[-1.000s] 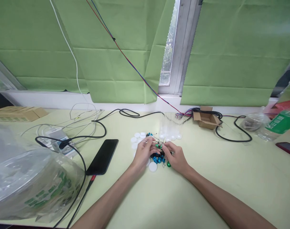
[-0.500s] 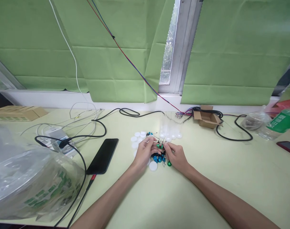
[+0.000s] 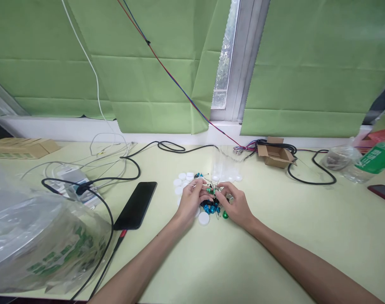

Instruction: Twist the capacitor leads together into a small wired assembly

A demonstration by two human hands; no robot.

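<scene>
My left hand (image 3: 191, 198) is closed, pinching thin metal wires with small shiny green bells (image 3: 210, 191) on them. My right hand (image 3: 237, 203) meets it from the right, thumb and fingertips bent around the same green bells. Below and between the hands lies a pile of shiny blue bells (image 3: 212, 209) mixed with black pieces and wires, partly hidden by the fingers. A larger green bell (image 3: 225, 215) rests by my right hand. White round caps (image 3: 204, 218) lie around my left hand. Clear tubes (image 3: 222, 164) with white ends lie behind the pile.
Left of the hands lie a black phone (image 3: 135, 205), tangled cables (image 3: 116, 180) and a large clear plastic bag (image 3: 49, 236). A small open cardboard box (image 3: 276, 155) stands at the back right. Farther right are a bottle with a green label (image 3: 378, 160) and a dark red-edged phone (image 3: 382, 193).
My right hand's fingers have shifted up and reached over the green bells, with the index finger less curled. My left hand keeps its pinch. The view has shifted slightly.
</scene>
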